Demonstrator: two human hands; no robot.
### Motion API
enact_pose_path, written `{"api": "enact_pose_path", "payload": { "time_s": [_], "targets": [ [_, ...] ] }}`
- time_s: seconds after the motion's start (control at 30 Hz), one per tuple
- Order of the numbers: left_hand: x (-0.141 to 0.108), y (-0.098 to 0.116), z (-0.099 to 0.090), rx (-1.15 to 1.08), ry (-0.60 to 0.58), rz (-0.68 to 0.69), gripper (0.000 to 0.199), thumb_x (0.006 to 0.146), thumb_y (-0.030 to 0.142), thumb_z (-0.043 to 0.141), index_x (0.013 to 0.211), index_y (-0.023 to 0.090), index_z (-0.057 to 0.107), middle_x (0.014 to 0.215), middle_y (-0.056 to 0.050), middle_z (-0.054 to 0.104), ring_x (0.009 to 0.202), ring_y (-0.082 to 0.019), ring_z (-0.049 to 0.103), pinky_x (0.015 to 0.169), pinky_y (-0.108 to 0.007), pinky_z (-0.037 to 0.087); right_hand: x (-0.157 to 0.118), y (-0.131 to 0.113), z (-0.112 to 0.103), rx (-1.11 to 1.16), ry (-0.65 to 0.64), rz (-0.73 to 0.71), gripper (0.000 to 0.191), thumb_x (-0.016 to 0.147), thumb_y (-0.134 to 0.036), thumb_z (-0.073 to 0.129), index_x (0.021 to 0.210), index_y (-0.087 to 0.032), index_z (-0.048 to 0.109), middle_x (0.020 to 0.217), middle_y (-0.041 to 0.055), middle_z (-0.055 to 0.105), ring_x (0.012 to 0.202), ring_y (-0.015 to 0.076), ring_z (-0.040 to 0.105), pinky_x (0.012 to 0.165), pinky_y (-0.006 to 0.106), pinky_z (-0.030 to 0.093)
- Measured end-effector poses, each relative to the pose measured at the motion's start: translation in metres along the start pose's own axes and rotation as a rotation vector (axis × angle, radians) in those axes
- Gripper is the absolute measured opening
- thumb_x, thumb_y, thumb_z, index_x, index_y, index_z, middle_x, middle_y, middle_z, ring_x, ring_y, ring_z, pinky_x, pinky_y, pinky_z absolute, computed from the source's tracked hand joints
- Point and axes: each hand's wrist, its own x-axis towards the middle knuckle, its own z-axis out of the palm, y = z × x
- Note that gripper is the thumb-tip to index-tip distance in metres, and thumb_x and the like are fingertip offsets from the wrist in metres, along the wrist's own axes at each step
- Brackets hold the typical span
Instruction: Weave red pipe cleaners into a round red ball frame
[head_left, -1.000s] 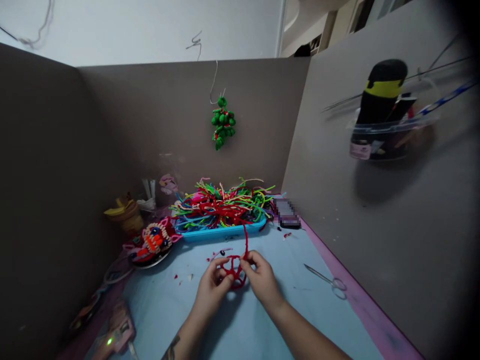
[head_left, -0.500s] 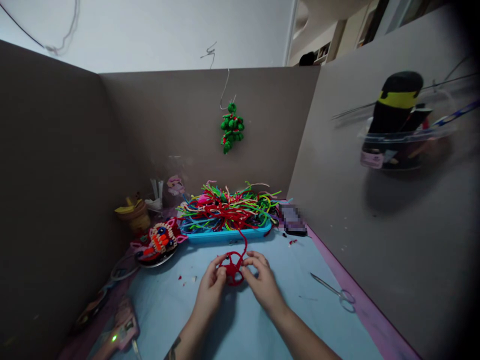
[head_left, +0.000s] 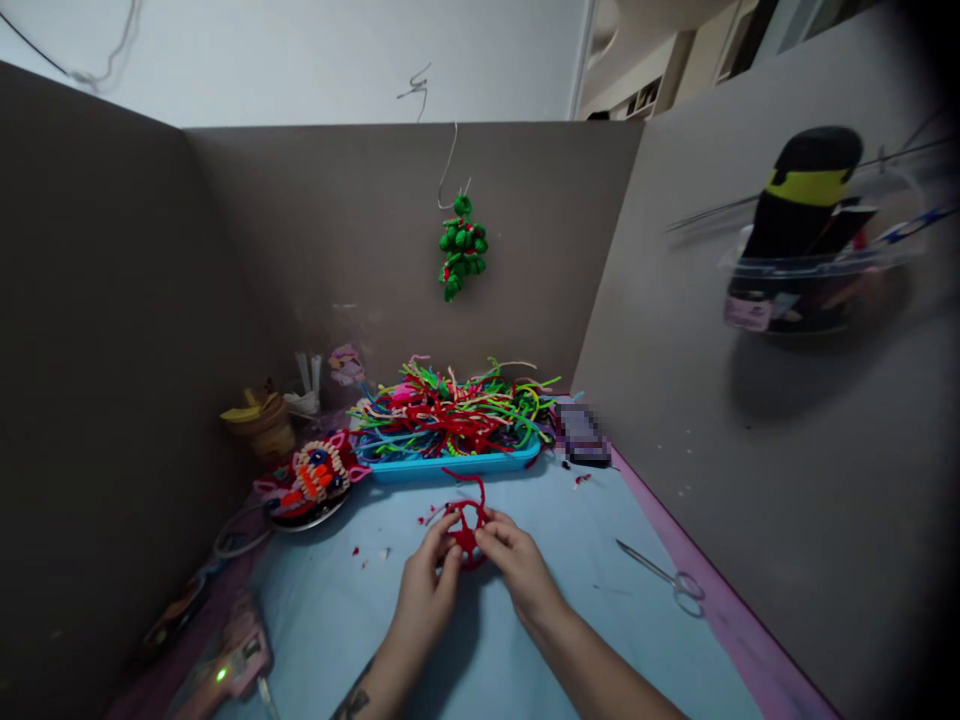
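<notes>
Between my two hands is a red knotted cord piece (head_left: 466,540), round like a wheel with open gaps inside its ring. My left hand (head_left: 427,580) pinches its left side between thumb and fingers. On the right side, my right hand (head_left: 525,572) has thumb and fingertips closed on the cord. A loose red tail (head_left: 481,488) rises from the piece and bends to the left. Some of the ring's lower edge is covered by my fingers.
A blue tray (head_left: 457,464) heaped with coloured cords stands behind. Scissors (head_left: 664,575) lie right, near a phone (head_left: 583,435). Left are a beaded red figure (head_left: 319,475) on a dish and a glue gun (head_left: 244,655) with a green light. A green ornament (head_left: 463,245) hangs behind.
The red tail, which stretched up to the tray, now bends left in front of it. My right fingers have drawn in closer on the red piece. The view has shifted slightly.
</notes>
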Motion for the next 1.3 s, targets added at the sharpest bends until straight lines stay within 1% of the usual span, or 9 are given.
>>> {"api": "enact_pose_path", "payload": {
  "time_s": [0.1,0.2,0.4,0.5,0.63,0.77,0.93,1.17,1.3],
  "targets": [
    [-0.003,0.002,0.001,0.077,-0.055,0.060,0.041,0.075,0.028,0.068,0.115,0.019,0.067,0.103,-0.011,0.074,0.091,-0.025,0.068,0.082,-0.033,0.051,0.000,-0.001,-0.002,0.004,-0.011,0.035,0.040,0.071,-0.056,0.070,0.059,-0.018,0.066,0.105,0.0118,0.065,0.112,0.0301,0.057,0.094,0.042,0.042],
    [-0.004,0.001,0.000,0.098,-0.032,0.068,0.041,0.075,0.027,0.067,0.116,0.020,0.067,0.108,-0.012,0.073,0.094,-0.026,0.067,0.084,-0.035,0.051,0.001,-0.003,-0.004,0.028,-0.023,0.045,0.038,0.074,-0.053,0.069,0.059,-0.018,0.065,0.103,0.0107,0.064,0.112,0.0293,0.057,0.094,0.041,0.043],
    [-0.006,0.000,0.002,0.151,0.120,0.141,0.027,0.077,0.033,0.066,0.099,0.018,0.071,0.094,-0.011,0.074,0.088,-0.026,0.068,0.083,-0.036,0.050,0.003,-0.007,-0.003,0.126,0.035,0.018,0.040,0.071,-0.055,0.069,0.058,-0.018,0.060,0.093,0.0081,0.063,0.097,0.0256,0.060,0.087,0.038,0.046],
    [-0.010,-0.002,0.006,0.135,0.058,0.066,0.035,0.077,0.037,0.067,0.106,0.018,0.068,0.086,-0.010,0.075,0.078,-0.025,0.069,0.075,-0.034,0.052,0.004,-0.007,-0.002,0.150,0.030,0.011,0.039,0.072,-0.054,0.069,0.058,-0.018,0.059,0.087,0.0059,0.062,0.089,0.0233,0.060,0.082,0.036,0.048],
    [-0.013,-0.003,0.008,0.083,0.042,0.029,0.039,0.077,0.039,0.068,0.110,0.018,0.067,0.096,-0.012,0.076,0.090,-0.027,0.070,0.083,-0.036,0.052,0.003,-0.007,-0.001,0.217,0.015,0.016,0.033,0.073,-0.050,0.070,0.064,-0.019,0.061,0.081,0.0037,0.061,0.083,0.0206,0.057,0.081,0.033,0.046],
    [-0.010,0.000,0.005,0.051,0.102,0.016,0.044,0.075,0.043,0.069,0.111,0.017,0.068,0.089,-0.011,0.076,0.084,-0.026,0.071,0.080,-0.035,0.053,0.002,-0.009,-0.002,0.276,0.019,0.009,0.031,0.075,-0.048,0.069,0.069,-0.018,0.064,0.082,0.0032,0.060,0.081,0.0187,0.056,0.078,0.030,0.046],
    [-0.008,0.002,0.006,-0.114,0.029,-0.056,0.061,0.072,0.044,0.074,0.125,0.017,0.061,0.099,-0.013,0.076,0.097,-0.027,0.069,0.090,-0.038,0.050,0.000,-0.013,0.000,0.352,0.001,0.053,0.030,0.073,-0.046,0.073,0.070,-0.017,0.065,0.078,0.0019,0.060,0.077,0.0166,0.054,0.076,0.028,0.045],
    [-0.008,0.006,0.009,-0.293,-0.003,-0.110,0.060,0.066,0.044,0.079,0.118,0.018,0.066,0.110,-0.015,0.073,0.106,-0.030,0.066,0.095,-0.040,0.049,-0.011,-0.009,0.010,0.194,-0.049,0.002,0.027,0.073,-0.043,0.073,0.070,-0.017,0.066,0.089,0.0043,0.059,0.082,0.0195,0.058,0.074,0.029,0.047],
    [-0.004,0.005,0.004,-0.252,0.075,-0.089,0.051,0.066,0.044,0.080,0.109,0.018,0.071,0.109,-0.014,0.073,0.106,-0.030,0.065,0.094,-0.041,0.049,-0.016,-0.011,0.011,0.024,-0.049,-0.068,0.022,0.075,-0.040,0.070,0.074,-0.018,0.065,0.095,0.0055,0.059,0.083,0.0201,0.059,0.072,0.029,0.048]
  ]
}}
